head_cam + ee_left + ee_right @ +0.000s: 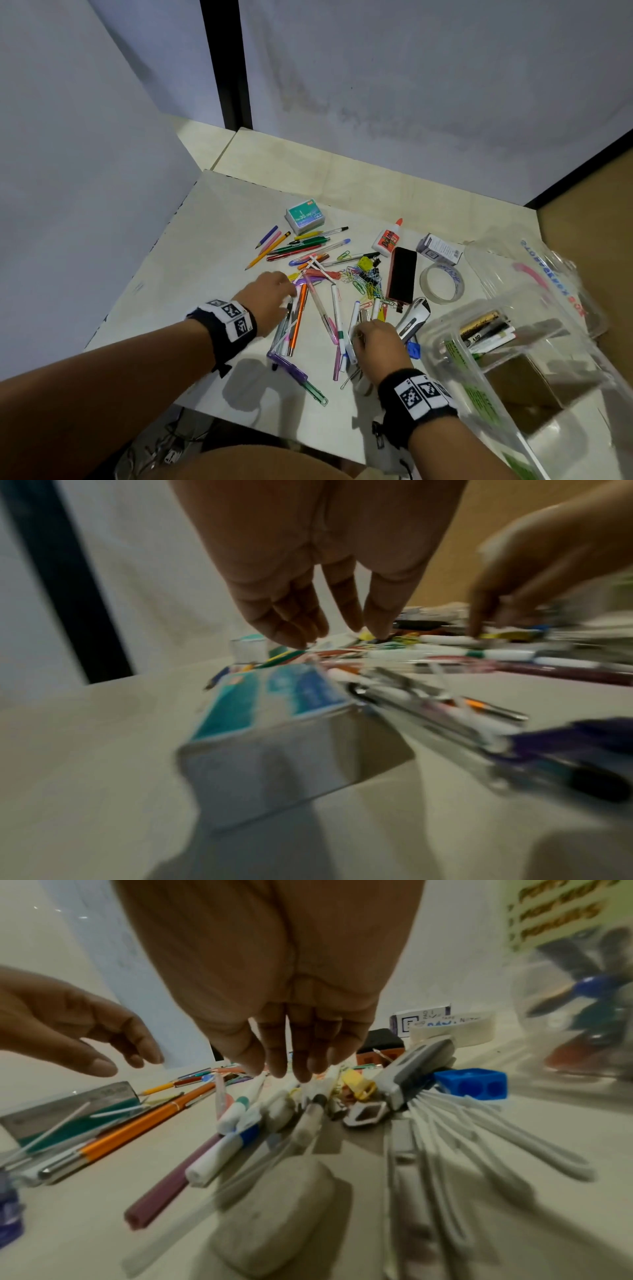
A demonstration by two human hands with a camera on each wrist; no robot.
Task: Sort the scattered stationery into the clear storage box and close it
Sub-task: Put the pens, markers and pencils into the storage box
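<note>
Pens, pencils and markers lie scattered on the white tabletop (pixel 212 260). My left hand (pixel 289 294) hovers with straight fingers (pixel 291 631) over a small teal-topped box (pixel 274 723) beside an orange pen (pixel 298 318), holding nothing. My right hand (pixel 359 334) reaches down so that its fingertips (pixel 301 1072) touch a bunch of white markers (pixel 240 1123); nothing is gripped. The clear storage box (pixel 424 332) stands open at the right with a few markers inside. Its clear lid (pixel 548 274) lies behind it.
A staple box (pixel 305 216), glue bottle (pixel 387 240), black board eraser (pixel 402 274), tape roll (pixel 442 282) and heap of coloured paper clips (pixel 366 281) lie farther back. A stapler (pixel 414 1069), blue sharpener (pixel 471 1083) and white eraser (pixel 274 1218) sit by my right hand.
</note>
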